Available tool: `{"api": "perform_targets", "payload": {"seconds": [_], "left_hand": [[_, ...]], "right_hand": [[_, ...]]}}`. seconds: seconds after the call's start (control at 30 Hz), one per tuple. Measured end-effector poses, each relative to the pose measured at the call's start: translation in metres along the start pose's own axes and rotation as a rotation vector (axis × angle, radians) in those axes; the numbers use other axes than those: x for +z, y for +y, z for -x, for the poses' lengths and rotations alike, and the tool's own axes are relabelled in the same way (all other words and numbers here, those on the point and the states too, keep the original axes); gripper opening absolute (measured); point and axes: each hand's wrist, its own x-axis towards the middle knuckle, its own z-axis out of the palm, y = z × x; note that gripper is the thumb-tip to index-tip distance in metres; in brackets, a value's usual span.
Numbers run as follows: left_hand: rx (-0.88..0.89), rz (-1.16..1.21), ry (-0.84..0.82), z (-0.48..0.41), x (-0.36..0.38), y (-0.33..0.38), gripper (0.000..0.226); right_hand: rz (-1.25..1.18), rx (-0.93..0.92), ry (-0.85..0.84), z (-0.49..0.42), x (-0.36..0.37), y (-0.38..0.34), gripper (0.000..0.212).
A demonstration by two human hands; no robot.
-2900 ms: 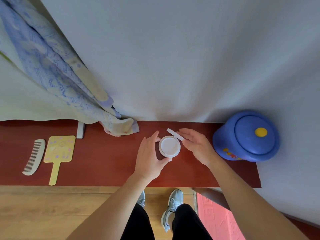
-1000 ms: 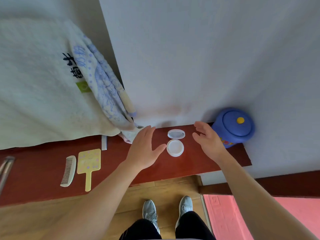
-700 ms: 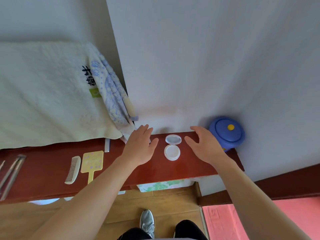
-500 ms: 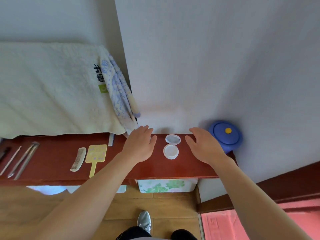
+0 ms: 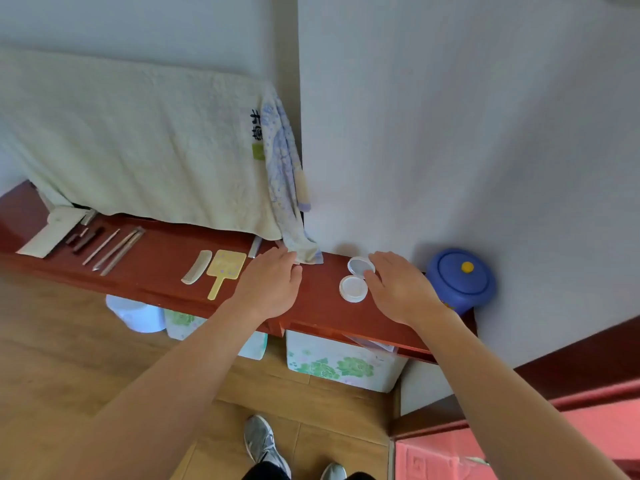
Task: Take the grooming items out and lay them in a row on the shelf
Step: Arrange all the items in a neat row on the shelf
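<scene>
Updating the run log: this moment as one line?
left hand: open, over red wooden shelf | right hand: open, at opened round white compact | white plastic comb, yellow paddle mirror: lying side by side

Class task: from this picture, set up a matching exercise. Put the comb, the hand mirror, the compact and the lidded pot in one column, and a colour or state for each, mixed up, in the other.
Column one
1 comb
2 hand mirror
3 compact
4 lidded pot

Column two
A blue
B lying open
C yellow
D off-white, toothed

Pairs: 1-D, 2-C, 3-B, 4-A
</scene>
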Motion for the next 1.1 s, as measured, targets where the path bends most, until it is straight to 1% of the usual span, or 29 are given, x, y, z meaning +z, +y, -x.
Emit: {"api": "perform_targets", "payload": {"seconds": [0.2,0.33,0.43,0.53,0.67,0.8,0.9,1.0,1.1], "left_hand": [[-0.105,-0.010,0.045,0.041,-0.018,-0.029,0.046],[-0.165,0.003,0.089,0.072,-0.031,-0.062,0.039],[-0.193,-0.007,0.115,0.099,-0.041,-0.098,0.043],[-0.280,0.015,0.134,0.134,-0.054,-0.142,0.049],[-0.374,0.019,0.173,0.183,-0.071,-0.203,0.051],[-0.454,-0.046,0.191,0.229,-0.087,-0.255,0.050],[-0.535,-0.077,0.216,0.258,-0.097,-0.286,0.047],[-0.596,-0.076,0.229,0.278,-0.106,-0.313,0.047],[-0.678,-0.056,0.224,0.288,-0.110,-0.341,0.051]], "right_hand": [[-0.008,-0.079,0.002,-0.004,0.003,-0.043,0.033],[-0.002,-0.121,-0.043,-0.007,0.010,-0.088,0.042],[-0.014,-0.175,-0.053,-0.008,0.019,-0.133,0.040],[-0.002,-0.255,-0.036,-0.009,0.037,-0.188,0.037],[0.034,-0.386,-0.071,-0.007,0.068,-0.268,0.042],[0.056,-0.505,-0.105,-0.002,0.095,-0.339,0.044],[0.125,-0.576,-0.145,-0.002,0.110,-0.380,0.044],[0.161,-0.640,-0.145,-0.012,0.125,-0.412,0.043],[0.167,-0.690,-0.173,-0.028,0.138,-0.440,0.046]]}}
